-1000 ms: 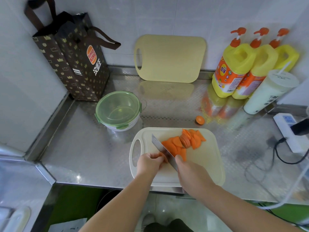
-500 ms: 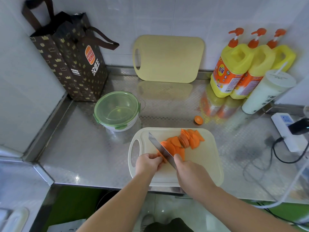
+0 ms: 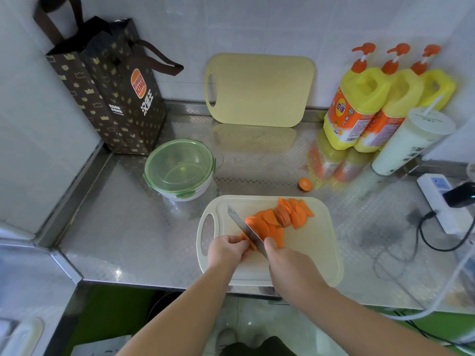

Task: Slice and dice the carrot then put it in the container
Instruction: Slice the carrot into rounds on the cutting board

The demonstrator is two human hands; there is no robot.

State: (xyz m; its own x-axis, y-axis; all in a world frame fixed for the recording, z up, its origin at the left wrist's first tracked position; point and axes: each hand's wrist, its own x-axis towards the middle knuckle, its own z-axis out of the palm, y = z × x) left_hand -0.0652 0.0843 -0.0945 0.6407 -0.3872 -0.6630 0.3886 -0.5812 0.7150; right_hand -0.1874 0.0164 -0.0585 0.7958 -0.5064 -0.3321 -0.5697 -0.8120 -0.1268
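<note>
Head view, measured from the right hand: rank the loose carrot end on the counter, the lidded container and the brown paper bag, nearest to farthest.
From the right hand, which grips the knife:
1. carrot end, on the counter just past the cutting board, slightly right.
2. lidded container, ahead and to the left of the board.
3. paper bag, in the far left corner by the wall.

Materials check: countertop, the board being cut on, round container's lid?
Countertop: looks like stainless steel, shiny silver with an embossed grid and blurry reflections. Cutting board: probably plastic, matte cream, with a moulded handle slot. Container lid: translucent green plastic by the look, glossy, with clip tabs at the rim; you can see through it.
</note>
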